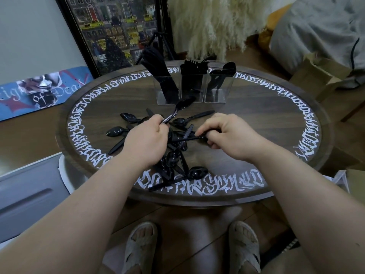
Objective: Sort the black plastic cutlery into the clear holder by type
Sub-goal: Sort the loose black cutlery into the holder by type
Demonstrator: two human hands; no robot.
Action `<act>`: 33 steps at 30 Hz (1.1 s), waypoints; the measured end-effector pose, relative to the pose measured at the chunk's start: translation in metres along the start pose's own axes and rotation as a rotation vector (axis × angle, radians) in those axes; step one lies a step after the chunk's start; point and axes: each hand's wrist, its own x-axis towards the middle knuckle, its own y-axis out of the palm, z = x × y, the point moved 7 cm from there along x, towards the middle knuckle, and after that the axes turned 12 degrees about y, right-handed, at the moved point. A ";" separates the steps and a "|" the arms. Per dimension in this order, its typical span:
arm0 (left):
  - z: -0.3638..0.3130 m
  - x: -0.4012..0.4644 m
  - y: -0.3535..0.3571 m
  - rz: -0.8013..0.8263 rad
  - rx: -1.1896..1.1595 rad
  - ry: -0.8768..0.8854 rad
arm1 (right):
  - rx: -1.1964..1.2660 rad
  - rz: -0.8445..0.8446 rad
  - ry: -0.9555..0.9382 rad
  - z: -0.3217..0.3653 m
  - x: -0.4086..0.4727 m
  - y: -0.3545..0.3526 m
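Observation:
A pile of black plastic cutlery (173,155), mostly spoons, lies on the round dark table (256,119). My left hand (146,139) grips the handle of a black spoon (182,104) whose bowl points up toward the clear holder (215,89). My right hand (227,133) pinches another black utensil (187,138) lying across the pile. The holder stands at the table's far side with three compartments: knives on the left, forks in the middle, spoons on the right.
White lettering rings the table top. A framed picture (116,32), a tripod and a fluffy white plume (213,22) stand behind the table. A skateboard deck (39,89) leans at left. Cardboard boxes (320,76) sit at right. My slippered feet show below.

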 end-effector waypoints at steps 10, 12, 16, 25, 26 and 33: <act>-0.015 -0.010 0.023 0.186 -0.248 0.109 | 0.242 -0.275 0.019 -0.009 0.004 -0.016; -0.018 -0.010 0.023 0.192 -0.225 0.150 | 0.179 -0.333 0.046 -0.010 0.003 -0.018; -0.020 -0.010 0.027 0.242 -0.175 0.190 | -0.044 -0.498 0.050 -0.010 -0.001 -0.028; -0.022 -0.013 0.032 0.324 -0.145 0.228 | -0.098 -0.392 -0.114 -0.002 0.002 -0.014; -0.022 -0.013 0.031 0.316 -0.121 0.227 | -0.109 -0.388 -0.117 0.000 0.002 -0.014; -0.024 -0.011 0.021 0.203 0.027 0.250 | -0.026 -0.286 -0.090 0.002 0.005 -0.004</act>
